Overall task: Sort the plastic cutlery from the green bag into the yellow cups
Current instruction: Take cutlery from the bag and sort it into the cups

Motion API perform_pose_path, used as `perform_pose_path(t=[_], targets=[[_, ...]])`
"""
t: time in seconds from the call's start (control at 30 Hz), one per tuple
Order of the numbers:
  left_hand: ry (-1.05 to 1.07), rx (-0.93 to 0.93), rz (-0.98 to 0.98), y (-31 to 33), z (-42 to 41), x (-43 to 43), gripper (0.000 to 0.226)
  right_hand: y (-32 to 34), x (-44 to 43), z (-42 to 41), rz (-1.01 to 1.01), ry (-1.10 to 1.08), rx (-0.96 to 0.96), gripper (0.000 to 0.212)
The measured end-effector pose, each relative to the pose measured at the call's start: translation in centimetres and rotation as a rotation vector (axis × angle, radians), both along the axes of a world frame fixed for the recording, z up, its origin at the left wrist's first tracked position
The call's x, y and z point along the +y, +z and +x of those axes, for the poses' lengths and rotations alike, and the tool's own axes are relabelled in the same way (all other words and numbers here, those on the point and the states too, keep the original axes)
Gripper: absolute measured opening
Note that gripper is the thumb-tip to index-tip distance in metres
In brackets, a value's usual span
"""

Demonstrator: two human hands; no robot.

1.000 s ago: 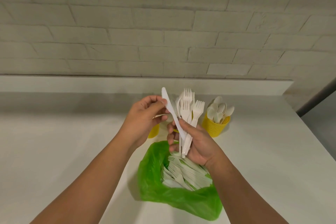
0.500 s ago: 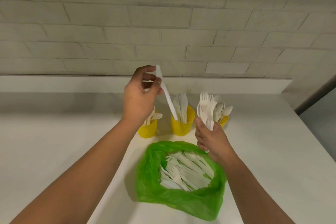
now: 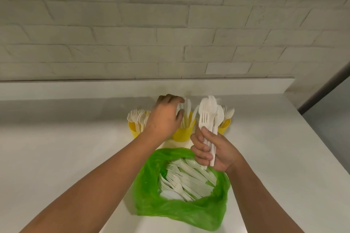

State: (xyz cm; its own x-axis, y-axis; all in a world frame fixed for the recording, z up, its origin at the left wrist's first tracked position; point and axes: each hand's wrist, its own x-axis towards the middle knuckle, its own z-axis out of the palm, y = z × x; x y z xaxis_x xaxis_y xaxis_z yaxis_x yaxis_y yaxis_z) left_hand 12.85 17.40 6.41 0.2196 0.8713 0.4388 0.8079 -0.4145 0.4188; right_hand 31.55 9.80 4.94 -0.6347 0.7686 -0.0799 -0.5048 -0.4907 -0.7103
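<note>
An open green bag (image 3: 181, 212) lies on the white counter with several white forks, knives and spoons (image 3: 186, 181) inside. Behind it stand three yellow cups: the left cup (image 3: 133, 131) holds forks, the middle cup (image 3: 183, 135) holds knives, the right cup (image 3: 224, 126) holds spoons. My left hand (image 3: 162, 119) hovers over the middle cup, its fingertips curled round the top of a white knife (image 3: 187, 107) that stands in that cup. Above the bag's far rim, my right hand (image 3: 214, 154) grips an upright bundle of forks and spoons (image 3: 209, 115).
The white counter (image 3: 66, 157) runs to a low ledge (image 3: 75, 89) under a pale brick wall. Its right edge (image 3: 322, 143) drops off to a grey floor. My forearms cross the near part of the counter.
My left hand has carried the knife from up high down into the middle cup. The right hand has shifted slightly with its bundle, still above the bag's rim.
</note>
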Motion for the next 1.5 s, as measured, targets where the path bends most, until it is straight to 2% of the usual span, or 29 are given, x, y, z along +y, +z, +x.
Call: perform_pose_path(t=[0.07,0.13,0.2,0.27,0.33,0.4,0.5,0.7,0.77,0.83,0.9,0.97,1.03,1.13,1.23,1.3,1.4,1.5], targets=[[-0.03,-0.321,-0.089,1.6,0.6,-1.1,0.027,0.3,0.0,-0.3,0.006,0.071,0.052,0.026],[-0.147,-0.712,-0.383,3.4,1.2,-2.1,0.023,0.5,0.1,-0.6,-0.001,0.094,0.061,0.021],[-0.222,-0.915,-0.53,4.5,1.1,-3.1,0.022,0.8,0.2,-0.9,-0.016,0.066,0.053,0.018],[-0.245,-0.99,-0.561,4.9,0.7,-3.9,0.025,0.9,0.4,-1.2,-0.019,-0.003,0.003,0.011],[-0.235,-0.91,-0.511,4.6,0.2,-4.2,0.037,1.0,0.5,-1.6,-0.006,-0.052,-0.112,0.007],[-0.215,-0.74,-0.424,4.1,-0.2,-4.3,0.045,1.1,0.4,-2.1,0.001,-0.064,-0.226,0.012],[-0.156,-0.584,-0.317,3.3,-0.9,-4.3,0.042,1.0,0.3,-2.8,0.011,-0.11,-0.326,0.017],[-0.064,-0.317,-0.089,1.7,-1.9,-4.9,0.033,0.3,0.7,-4.4,0.09,-0.142,-0.494,0.006],[-0.029,-0.285,-0.038,1.4,-2.8,-4.7,0.033,0.5,1.2,-5.3,0.131,-0.171,-0.544,0.004],[-0.021,-0.377,-0.12,1.5,-4.0,-4.5,0.036,0.6,1.9,-6.5,0.156,-0.244,-0.583,0.007],[0.004,-0.58,-0.235,1.8,-5.3,-4.5,0.038,1.0,2.9,-7.9,0.202,-0.343,-0.582,0.017],[0.112,-0.78,-0.259,1.7,-7.0,-4.6,0.034,1.9,3.8,-9.4,0.272,-0.433,-0.598,0.03],[0.278,-0.851,-0.235,1.1,-9.3,-4.6,0.023,2.9,4.7,-11.0,0.306,-0.508,-0.651,0.041],[0.4,-0.698,-0.248,-0.5,-12.2,-4.7,0.013,3.7,6.2,-13.5,0.318,-0.618,-0.684,0.045],[0.328,-0.414,-0.316,-2.0,-13.7,-4.9,0.018,3.4,7.3,-15.8,0.282,-0.699,-0.658,0.035],[0.268,-0.259,-0.404,-2.8,-14.0,-5.0,0.025,2.9,7.3,-17.2,0.291,-0.694,-0.723,0.034],[0.238,-0.164,-0.464,-3.7,-13.8,-5.1,0.025,1.6,7.1,-18.7,0.282,-0.702,-0.766,0.036],[0.226,-0.174,-0.441,-4.1,-13.7,-5.1,0.02,0.4,7.0,-19.4,0.281,-0.673,-0.801,0.029]])
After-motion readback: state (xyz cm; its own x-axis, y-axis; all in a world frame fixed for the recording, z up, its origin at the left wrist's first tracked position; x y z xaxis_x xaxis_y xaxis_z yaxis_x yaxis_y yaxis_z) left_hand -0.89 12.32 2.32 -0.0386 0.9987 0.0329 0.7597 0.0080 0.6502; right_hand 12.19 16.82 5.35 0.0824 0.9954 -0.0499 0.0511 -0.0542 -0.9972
